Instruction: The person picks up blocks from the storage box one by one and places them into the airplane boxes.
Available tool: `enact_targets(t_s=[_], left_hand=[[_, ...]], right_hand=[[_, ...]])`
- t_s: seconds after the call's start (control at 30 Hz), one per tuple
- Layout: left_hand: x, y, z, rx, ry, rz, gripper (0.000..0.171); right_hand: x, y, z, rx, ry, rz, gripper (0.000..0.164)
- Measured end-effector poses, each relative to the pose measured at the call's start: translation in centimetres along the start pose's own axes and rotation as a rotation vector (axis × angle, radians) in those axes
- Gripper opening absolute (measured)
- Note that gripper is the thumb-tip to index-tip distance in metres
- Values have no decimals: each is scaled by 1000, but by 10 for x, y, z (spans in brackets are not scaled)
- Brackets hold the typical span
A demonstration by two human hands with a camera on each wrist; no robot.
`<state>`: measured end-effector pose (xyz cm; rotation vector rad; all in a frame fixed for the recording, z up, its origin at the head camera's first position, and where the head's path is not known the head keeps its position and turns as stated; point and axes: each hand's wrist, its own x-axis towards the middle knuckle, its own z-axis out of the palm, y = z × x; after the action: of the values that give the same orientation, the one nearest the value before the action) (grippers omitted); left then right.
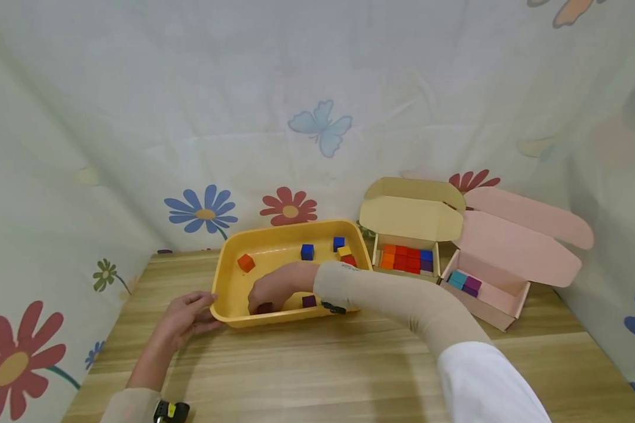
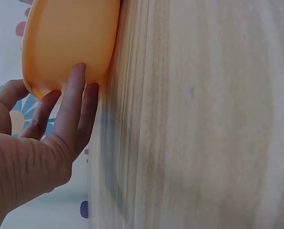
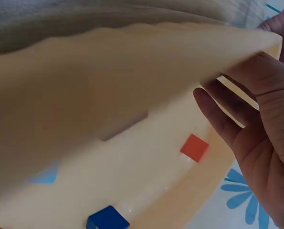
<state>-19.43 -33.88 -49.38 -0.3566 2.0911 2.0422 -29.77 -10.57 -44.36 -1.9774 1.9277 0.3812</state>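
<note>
A yellow tray (image 1: 291,320) sits on the table. My left hand (image 1: 187,317) holds its near left corner, the thumb at the rim and the other fingers (image 2: 71,102) against the outer wall. My right hand (image 1: 280,285) reaches down inside the tray, its fingertips right at a dark purple cube (image 1: 265,308). The near wall hides part of the hand in the right wrist view, and I cannot tell whether it pinches the cube. Also in the tray lie an orange cube (image 1: 246,263), blue cubes (image 1: 307,252), a yellow cube (image 1: 344,251), a red cube (image 1: 349,260) and another purple cube (image 1: 309,301).
Right of the tray stands an open cream box (image 1: 406,273) with rows of orange, red, blue and purple cubes (image 1: 407,258). Beside it, an open pink box (image 1: 500,314) holds teal and purple cubes (image 1: 464,282). A flower-printed cloth (image 1: 233,147) hangs behind the wooden table (image 1: 317,370).
</note>
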Motion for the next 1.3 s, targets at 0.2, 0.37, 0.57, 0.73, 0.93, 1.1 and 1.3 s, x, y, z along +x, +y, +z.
enact_targets(t_s=[0.2,0.37,0.57,0.73,0.93,1.1,1.3], left_hand=[[0,-1,-1,-32,9,-1,56],[1,-1,-1,-21,-1,-4,58],[1,0,0,-12,-7,-7,59],[0,1,0,-16,-5,-20,60],[2,2,4,-18,-15,-19,63],[0,0,2,-5,-11,-33,66],[0,-1,1,-43,-18,-44,66]], right_hand=[[4,0,4,12,21,28,20],[-1,2,3,54,37,41,24],[-19,7,-5,33,91,52,25],[-46,12,-15,-7,122,80,22],[-93,19,-20,22,140,150,22],[-131,19,-22,17,120,205,24],[-183,22,-8,-1,106,317,25]])
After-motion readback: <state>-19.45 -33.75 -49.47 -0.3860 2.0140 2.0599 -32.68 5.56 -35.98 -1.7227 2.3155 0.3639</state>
